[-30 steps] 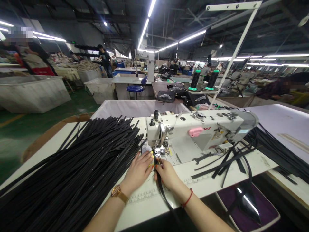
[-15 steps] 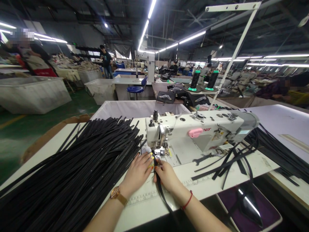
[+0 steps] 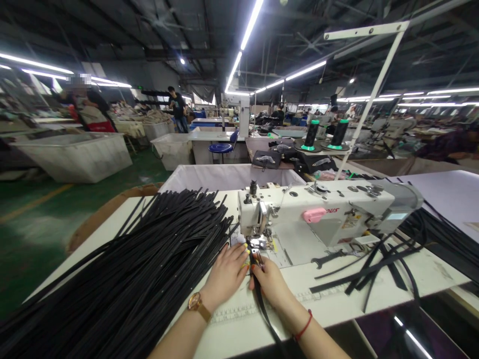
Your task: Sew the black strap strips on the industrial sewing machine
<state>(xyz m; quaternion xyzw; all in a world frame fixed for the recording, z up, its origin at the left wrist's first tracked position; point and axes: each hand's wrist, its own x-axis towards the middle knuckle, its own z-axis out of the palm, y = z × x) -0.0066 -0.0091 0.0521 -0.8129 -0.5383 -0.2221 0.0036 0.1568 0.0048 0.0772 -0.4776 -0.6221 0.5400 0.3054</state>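
At nine o'clock from the hands, a thick pile of black straps lay across the worktop, its strands running from eight o'clock toward two. The left hand lay palm down, its forearm angled from seven o'clock and wearing a gold-toned wristwatch; its fingers stretched toward one o'clock, tips beside the metal presser foot. Whether they gripped anything, one could not tell.

Between the hands was a single black strap, its far end at the presser foot, its long axis slanting from eleven o'clock and curving to five over the near edge. The right hand, its forearm angled from five o'clock with a red cord bracelet, pinched the strap with the thumb on top; a small tool, mostly hidden, showed at its fingers.

At two o'clock stood the white sewing machine; at three, an open-ended wrench and loose black strips.
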